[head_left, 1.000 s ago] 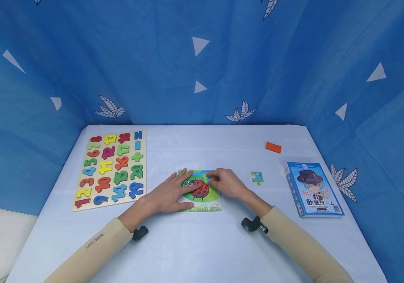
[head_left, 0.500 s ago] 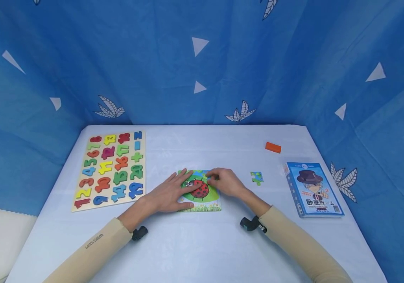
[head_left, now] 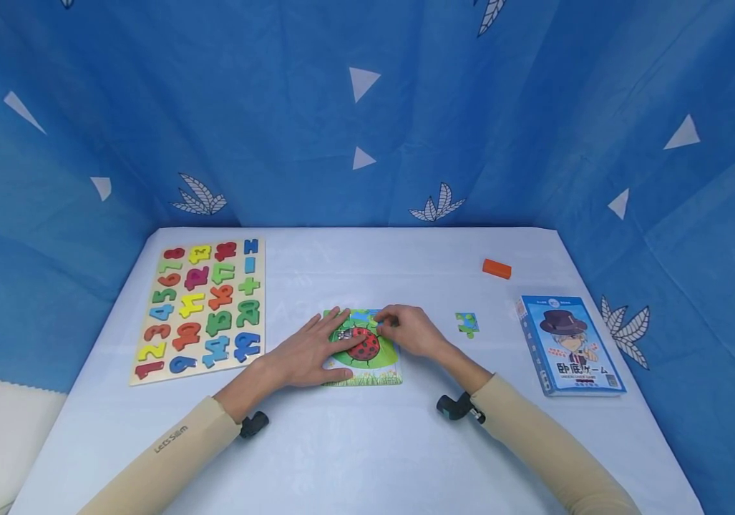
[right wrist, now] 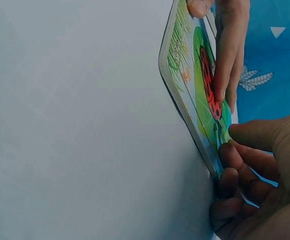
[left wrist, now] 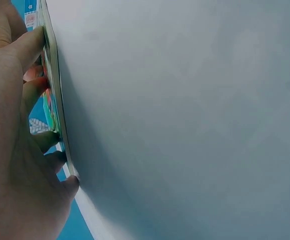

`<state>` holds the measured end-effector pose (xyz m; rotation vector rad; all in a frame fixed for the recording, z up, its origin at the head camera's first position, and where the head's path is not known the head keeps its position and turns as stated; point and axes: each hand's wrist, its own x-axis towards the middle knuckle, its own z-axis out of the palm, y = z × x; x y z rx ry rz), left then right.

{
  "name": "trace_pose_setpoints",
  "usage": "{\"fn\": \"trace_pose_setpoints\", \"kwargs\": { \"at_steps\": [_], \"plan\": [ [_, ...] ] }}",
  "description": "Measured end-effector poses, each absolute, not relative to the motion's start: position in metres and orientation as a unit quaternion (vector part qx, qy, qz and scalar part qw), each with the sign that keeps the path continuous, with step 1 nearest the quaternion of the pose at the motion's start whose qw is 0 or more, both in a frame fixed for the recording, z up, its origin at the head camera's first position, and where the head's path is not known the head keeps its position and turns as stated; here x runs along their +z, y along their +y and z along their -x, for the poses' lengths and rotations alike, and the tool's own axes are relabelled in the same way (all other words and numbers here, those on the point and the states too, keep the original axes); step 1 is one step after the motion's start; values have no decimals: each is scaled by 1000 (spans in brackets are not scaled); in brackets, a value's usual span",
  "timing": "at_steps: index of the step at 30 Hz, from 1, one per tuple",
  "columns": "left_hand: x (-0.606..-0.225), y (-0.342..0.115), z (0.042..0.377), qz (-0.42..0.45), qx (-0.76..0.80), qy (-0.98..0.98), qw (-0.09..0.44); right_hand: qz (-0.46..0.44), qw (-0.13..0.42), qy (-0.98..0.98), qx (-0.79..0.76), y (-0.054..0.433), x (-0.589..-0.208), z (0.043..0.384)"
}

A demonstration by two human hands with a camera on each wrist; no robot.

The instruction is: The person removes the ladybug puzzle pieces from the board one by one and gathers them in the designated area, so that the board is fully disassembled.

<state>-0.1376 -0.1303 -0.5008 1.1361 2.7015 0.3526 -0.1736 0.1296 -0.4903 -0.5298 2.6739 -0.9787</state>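
Note:
A ladybug jigsaw puzzle point(head_left: 380, 374) lies flat on the table in front of the person. The left hand point(head_left: 305, 355) rests on its left part with fingers spread, one fingertip on the red ladybug. In the left wrist view, the fingertips of the left hand point(left wrist: 22, 135) touch the puzzle's surface and edge. At the puzzle's upper right corner, the right hand point(head_left: 414, 332) has curled fingers and pinches a small blue-green puzzle piece point(head_left: 377, 322), largely hidden by the fingers. The right wrist view has the right hand point(right wrist: 265, 175) low at the puzzle's corner.
A loose puzzle piece point(head_left: 467, 323) lies to the right of the right hand. Behind it is an orange block point(head_left: 497, 269). A blue game box point(head_left: 573, 347) is at the table's right, a number board point(head_left: 200, 311) at the left. Blue curtains surround the table.

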Motion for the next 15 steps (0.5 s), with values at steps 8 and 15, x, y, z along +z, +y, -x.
{"fn": "trace_pose_setpoints", "kwargs": {
  "at_steps": [8, 15],
  "plan": [
    [-501, -130, 138, -382, 118, 911, 97, 177, 122, 916, -339, 130, -490, 174],
    [-500, -130, 138, -380, 117, 912, 98, 178, 119, 913, -348, 130, -491, 174]
  ]
}}
